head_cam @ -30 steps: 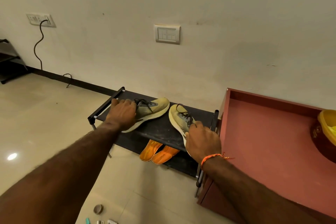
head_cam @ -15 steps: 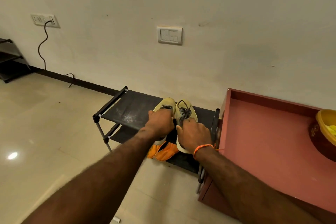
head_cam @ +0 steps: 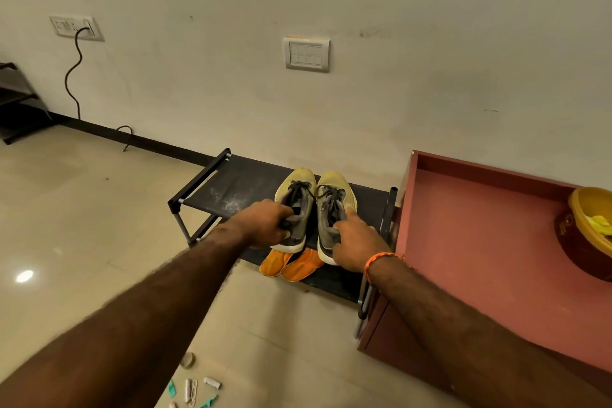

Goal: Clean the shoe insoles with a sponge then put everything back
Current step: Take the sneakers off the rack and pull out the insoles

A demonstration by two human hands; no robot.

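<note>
Two olive-yellow shoes stand side by side, toes to the wall, on the top shelf of a black shoe rack. My left hand grips the heel collar of the left shoe, fingers curled into its opening. My right hand holds the right shoe at its heel, thumb at the collar and index finger straight along the outer side. Two orange insoles lie on the lower shelf, sticking out under the shoes. No sponge is in view.
A red-brown cabinet stands against the rack's right end, with a yellow bowl on its top. Small bits lie on the tiled floor near me. A second dark rack and a hanging cable are at far left.
Both hands have brought the shoes from lying apart and tilted to standing together, upright, at the right end of the top shelf. My hands have slid back to the heels.
</note>
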